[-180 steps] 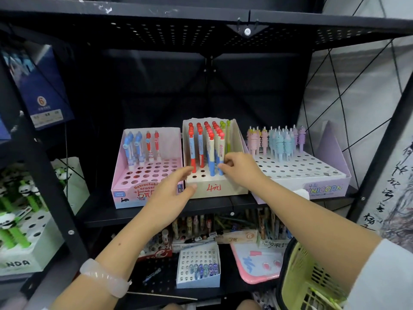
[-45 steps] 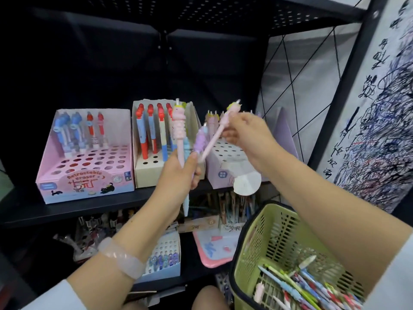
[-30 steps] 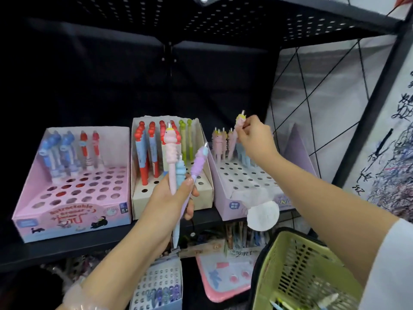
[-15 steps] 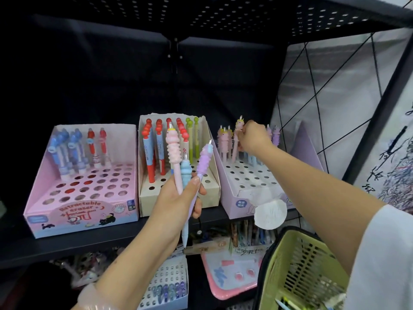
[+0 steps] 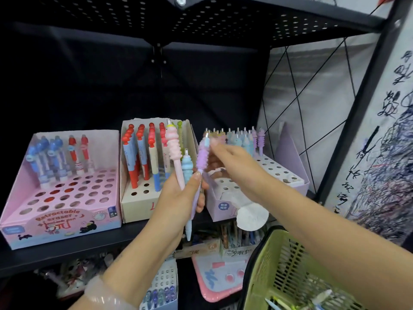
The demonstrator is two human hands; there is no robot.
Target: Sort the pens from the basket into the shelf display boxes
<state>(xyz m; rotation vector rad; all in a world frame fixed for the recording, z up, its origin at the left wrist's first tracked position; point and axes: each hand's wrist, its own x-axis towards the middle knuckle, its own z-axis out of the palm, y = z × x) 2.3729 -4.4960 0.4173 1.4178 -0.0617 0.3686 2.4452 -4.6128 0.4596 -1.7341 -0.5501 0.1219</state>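
My left hand (image 5: 176,202) grips three soft-grip pens upright in front of the shelf: a pink pen (image 5: 173,148), a blue pen (image 5: 187,168) and a purple pen (image 5: 203,157). My right hand (image 5: 230,159), blurred by motion, has its fingertips at the upper part of the purple pen and seems to pinch it. Behind it stands the lilac display box (image 5: 288,175), with a back row of similar pastel pens (image 5: 243,139). The green basket (image 5: 268,265) with more pens sits at the lower right.
A beige box (image 5: 138,204) of red-capped pens stands mid-shelf, and a pink box (image 5: 58,218) with blue and red pens is on the left. A perforated black shelf runs overhead. More stationery lies on the lower shelf. A scribbled paper panel hangs at the right.
My right hand left the pink-topped pen in the lilac box's back row and came back to the purple pen in my left hand. The left hand stayed about where it was.
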